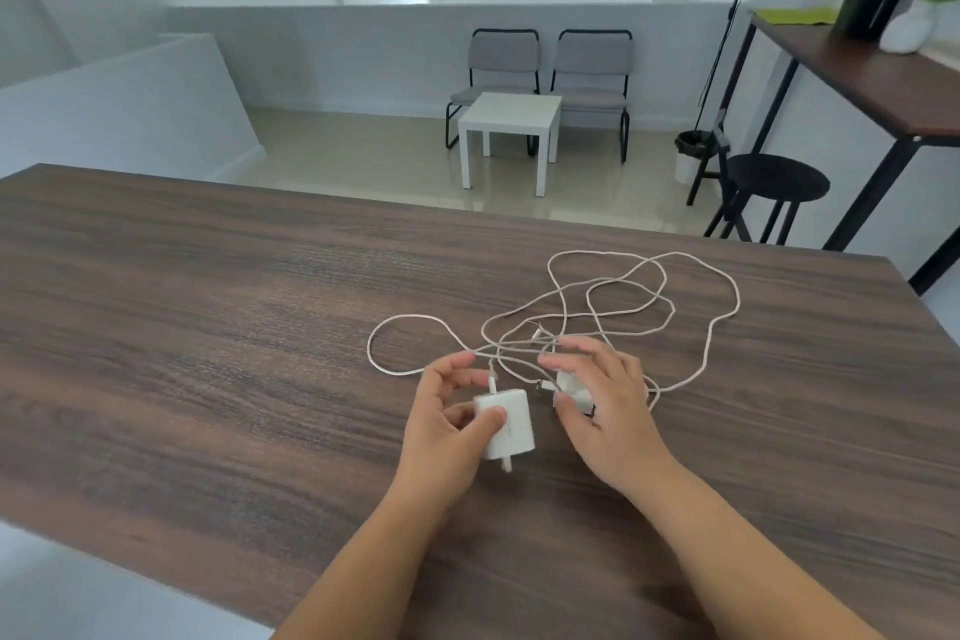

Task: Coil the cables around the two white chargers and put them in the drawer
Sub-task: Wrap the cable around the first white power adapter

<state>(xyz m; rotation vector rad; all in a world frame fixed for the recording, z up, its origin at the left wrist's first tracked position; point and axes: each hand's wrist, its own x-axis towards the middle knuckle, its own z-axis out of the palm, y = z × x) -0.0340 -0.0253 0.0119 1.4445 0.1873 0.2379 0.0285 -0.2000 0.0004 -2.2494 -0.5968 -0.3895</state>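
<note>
head view: left hand (pixel 447 424) fingers (pixel 491 417) pinch one white charger (pixel 506 424); right hand (pixel 605 405) fingers curl over the other charger (pixel 571 387).

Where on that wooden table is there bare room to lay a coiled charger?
The table is bare left of the left hand and the cable loops, and along the near edge beside the forearms. Crowded: the tangle beyond and right of the right hand.
</note>
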